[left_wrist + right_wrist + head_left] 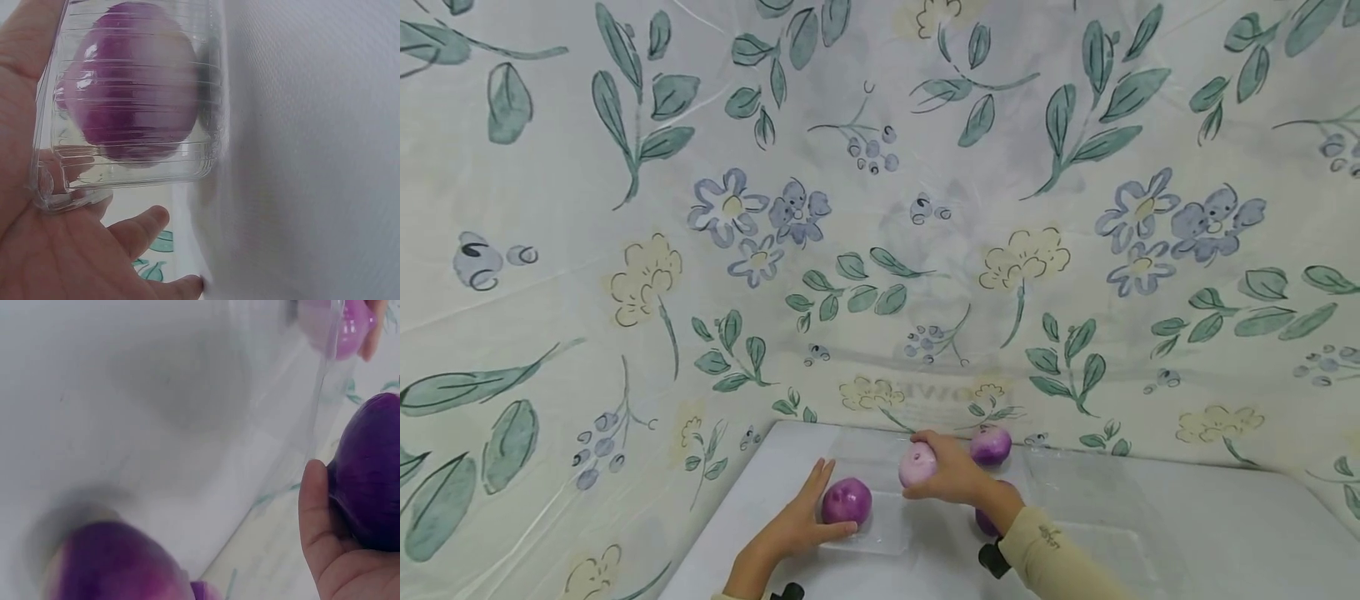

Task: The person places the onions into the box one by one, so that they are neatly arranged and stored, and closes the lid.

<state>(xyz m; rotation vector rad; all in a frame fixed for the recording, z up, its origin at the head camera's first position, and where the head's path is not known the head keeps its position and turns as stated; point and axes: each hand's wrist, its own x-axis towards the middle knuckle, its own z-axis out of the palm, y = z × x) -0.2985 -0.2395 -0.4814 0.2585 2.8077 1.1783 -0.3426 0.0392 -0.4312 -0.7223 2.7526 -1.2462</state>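
On the white table a clear plastic container holds a purple onion at its left end. My left hand rests against the container's left side, with its thumb along the near rim and its fingers extended. In the left wrist view the onion shows through the ribbed plastic wall beside the palm. My right hand grips another onion, its pale end facing left, above the container's right part. The right wrist view shows this onion dark purple, with the thumb against it.
Two more onions lie right of the container: one at the back by the wall, one partly hidden under the right wrist. Further right lies another clear plastic piece. A floral sheet hangs behind the table.
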